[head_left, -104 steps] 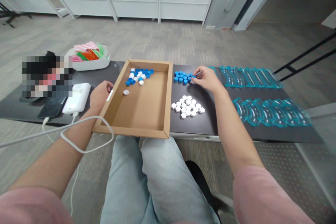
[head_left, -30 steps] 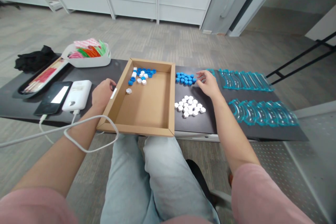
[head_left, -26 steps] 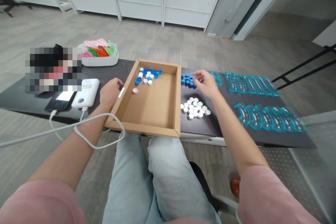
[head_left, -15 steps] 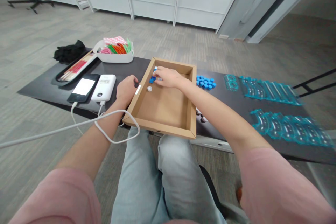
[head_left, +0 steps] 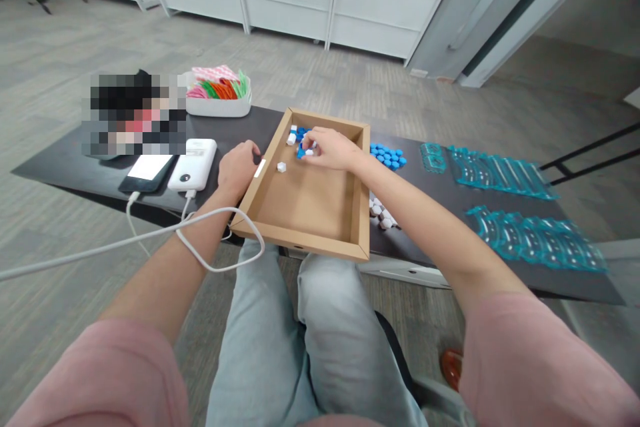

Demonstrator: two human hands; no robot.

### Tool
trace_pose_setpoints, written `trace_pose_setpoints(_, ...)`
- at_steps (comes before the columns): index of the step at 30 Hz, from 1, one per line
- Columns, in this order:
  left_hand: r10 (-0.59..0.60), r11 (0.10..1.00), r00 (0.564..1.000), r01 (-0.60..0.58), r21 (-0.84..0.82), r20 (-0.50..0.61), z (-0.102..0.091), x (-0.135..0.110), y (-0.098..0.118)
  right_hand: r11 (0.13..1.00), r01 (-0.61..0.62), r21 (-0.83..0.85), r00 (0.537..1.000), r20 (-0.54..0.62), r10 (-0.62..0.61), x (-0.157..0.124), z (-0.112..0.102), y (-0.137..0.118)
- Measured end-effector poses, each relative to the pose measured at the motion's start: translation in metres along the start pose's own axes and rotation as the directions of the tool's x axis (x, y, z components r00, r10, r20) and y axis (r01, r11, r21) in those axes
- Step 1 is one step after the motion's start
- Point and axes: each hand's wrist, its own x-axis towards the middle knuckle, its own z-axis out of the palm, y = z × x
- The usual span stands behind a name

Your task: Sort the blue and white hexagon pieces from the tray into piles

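The right hand reaches into the far end of the cardboard tray, its fingers curled and pressed down among the cluster of blue and white hexagonal tiles in the far-left corner; whether it pinches one of them cannot be told. One white tile lies apart, near the tray's left wall. The left hand is loosely closed around that wall's rim. On the black tabletop just right of the tray lie a group of blue tiles and, nearer, white tiles partly hidden by the forearm. Further right are two rows of translucent teal curved pieces. Left of the tray sit a white power bank, a phone and a white bin of colored strips.
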Motion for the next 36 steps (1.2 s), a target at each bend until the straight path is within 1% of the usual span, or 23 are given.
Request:
trace_pose_setpoints(4,-0.004,1.000,1.000,0.004,-0.001,0.009,0.001,0.001,-0.002,0.999,0.018,0.042,1.000,0.020,-0.019,-0.032,0.002,0.009)
trace_pose_setpoints(7,-0.021,1.000,1.000,0.021,0.009,0.013,0.000,0.002,-0.002,0.996,0.009,0.087,1.000,-0.025,-0.007,-0.050,0.001,0.012)
trace_pose_setpoints(9,-0.032,0.999,0.999,0.031,0.010,0.008,-0.001,0.002,-0.001,0.997,0.008,0.082,0.999,-0.042,-0.004,-0.056,-0.001,0.012)
trace_pose_setpoints(11,-0.041,0.999,0.999,0.041,0.011,0.000,-0.002,0.002,0.000,1.000,0.014,0.023,1.000,-0.015,-0.014,-0.056,-0.004,0.011)
trace_pose_setpoints(13,-0.050,0.999,0.999,0.050,0.017,0.000,-0.003,0.001,0.001,0.996,0.008,-0.092,1.000,0.031,-0.006,-0.054,-0.004,0.009)
trace_pose_setpoints(16,-0.060,0.998,0.998,0.060,0.027,0.003,-0.004,0.001,0.002,0.959,-0.050,-0.280,0.996,0.061,0.069,-0.049,0.000,0.011)
trace_pose_setpoints(18,-0.069,0.997,0.998,0.069,0.033,0.005,-0.005,0.001,0.002,0.931,-0.093,-0.352,0.991,0.059,0.121,-0.045,0.004,0.018)
trace_pose_setpoints(20,-0.076,0.997,0.997,0.076,0.030,0.000,-0.005,0.001,0.003,0.919,-0.117,-0.377,0.988,0.047,0.146,-0.042,0.009,0.030)
trace_pose_setpoints(24,-0.077,0.997,0.997,0.078,0.019,-0.012,-0.006,-0.001,0.005,0.916,-0.114,-0.385,0.989,0.045,0.142,-0.037,0.017,0.055)
trace_pose_setpoints(26,-0.073,0.997,0.997,0.074,0.022,-0.007,-0.007,-0.002,0.006,0.913,-0.117,-0.391,0.989,0.038,0.143,-0.036,0.020,0.062)
trace_pose_setpoints(28,-0.068,0.997,0.998,0.069,0.022,-0.005,-0.008,-0.003,0.007,0.917,-0.135,-0.376,0.987,0.030,0.158,-0.034,0.019,0.064)
trace_pose_setpoints(30,-0.067,0.998,0.998,0.068,0.019,-0.009,-0.009,-0.003,0.008,0.931,-0.142,-0.336,0.984,0.050,0.168,-0.034,0.015,0.060)
trace_pose_setpoints(31,-0.068,0.997,0.998,0.069,0.018,-0.012,-0.009,-0.003,0.008,0.944,-0.129,-0.303,0.985,0.067,0.156,-0.034,0.010,0.057)
trace_pose_setpoints(33,-0.075,0.997,0.997,0.075,0.016,-0.012,-0.010,-0.004,0.009,0.977,-0.071,-0.202,0.993,0.074,0.088,-0.037,-0.003,0.052)
trace_pose_setpoints(34,-0.077,0.997,0.997,0.078,0.015,-0.010,-0.010,-0.004,0.009,0.991,-0.036,-0.132,0.998,0.055,0.044,-0.042,-0.011,0.051)
trace_pose_setpoints(36,-0.079,0.997,0.997,0.079,0.011,-0.008,-0.010,-0.005,0.009,1.000,0.003,0.019,0.999,-0.039,-0.002,-0.057,-0.031,0.055)
